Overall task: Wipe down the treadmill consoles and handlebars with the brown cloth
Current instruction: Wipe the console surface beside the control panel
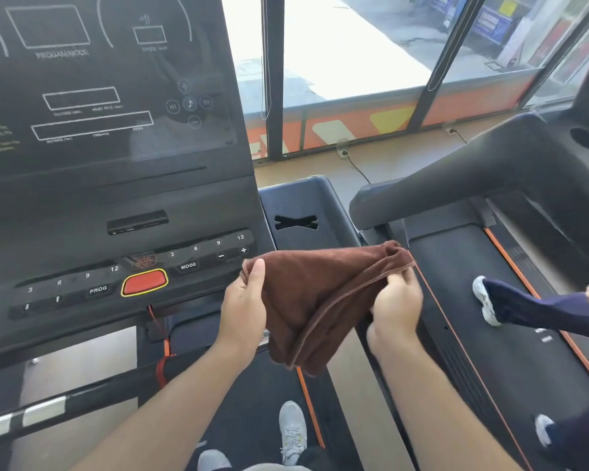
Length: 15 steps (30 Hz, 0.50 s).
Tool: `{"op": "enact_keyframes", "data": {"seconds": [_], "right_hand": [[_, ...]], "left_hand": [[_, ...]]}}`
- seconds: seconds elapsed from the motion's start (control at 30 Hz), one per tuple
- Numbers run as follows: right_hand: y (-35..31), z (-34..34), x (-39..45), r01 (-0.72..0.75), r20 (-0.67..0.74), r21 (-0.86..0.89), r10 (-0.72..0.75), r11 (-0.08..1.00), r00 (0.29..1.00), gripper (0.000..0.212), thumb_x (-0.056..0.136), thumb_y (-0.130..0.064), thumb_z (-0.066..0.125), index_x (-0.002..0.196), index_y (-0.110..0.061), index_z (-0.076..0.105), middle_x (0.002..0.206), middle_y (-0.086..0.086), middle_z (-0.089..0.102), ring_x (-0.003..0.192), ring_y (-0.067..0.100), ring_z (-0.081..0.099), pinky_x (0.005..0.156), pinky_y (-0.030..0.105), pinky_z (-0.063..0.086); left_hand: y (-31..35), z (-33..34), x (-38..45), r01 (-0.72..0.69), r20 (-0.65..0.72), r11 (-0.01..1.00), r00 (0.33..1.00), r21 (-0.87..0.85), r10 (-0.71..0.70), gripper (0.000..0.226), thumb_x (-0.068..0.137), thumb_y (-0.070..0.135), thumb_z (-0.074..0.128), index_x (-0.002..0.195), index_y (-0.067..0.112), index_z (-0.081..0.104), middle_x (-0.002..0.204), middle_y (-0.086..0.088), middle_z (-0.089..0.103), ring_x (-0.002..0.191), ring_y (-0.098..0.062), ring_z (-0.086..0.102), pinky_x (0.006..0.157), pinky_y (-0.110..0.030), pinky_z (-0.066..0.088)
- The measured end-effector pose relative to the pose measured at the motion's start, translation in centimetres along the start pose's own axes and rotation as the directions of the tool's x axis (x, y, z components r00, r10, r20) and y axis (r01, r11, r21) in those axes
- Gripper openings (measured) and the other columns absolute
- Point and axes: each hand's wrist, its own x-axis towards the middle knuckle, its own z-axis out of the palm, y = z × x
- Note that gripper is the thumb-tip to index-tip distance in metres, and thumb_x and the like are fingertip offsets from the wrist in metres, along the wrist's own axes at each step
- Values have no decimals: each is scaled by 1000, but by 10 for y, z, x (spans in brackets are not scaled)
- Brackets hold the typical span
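The brown cloth hangs in mid-air between both hands, just right of the near console and above the belt. It looks soft, light and limp, a napped towel with a stitched hem, so it should drape and bunch rather than slip; gathering it into a pad would probably suit wiping. The left hand pinches its left corner, thumb on top. The right hand curls its fingers round the hemmed edge. The console is hard, matte plastic with raised buttons; the handlebar at near left is a smooth round tube.
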Motion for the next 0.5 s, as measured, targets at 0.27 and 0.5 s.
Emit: {"op": "enact_keyframes", "data": {"seconds": [0.27,0.5], "right_hand": [[-66,13,62,364,166,-367,-325,856,931,31,103,-45,52,91,-26,74,88,-6,75,88,15,70,87,42,55],[-139,61,98,600,206,-271,-564,752,800,22,103,-28,47,97,-26,69,84,-13,70,87,13,66,89,39,56]], "left_hand": [[28,18,18,-204,119,971,975,122,190,20,105,29,53,106,27,73,106,10,78,106,-12,72,99,-34,53],[90,53,75,-265,155,963,955,51,254,21,101,14,61,97,28,75,96,14,77,91,-4,70,95,-27,54]]}}
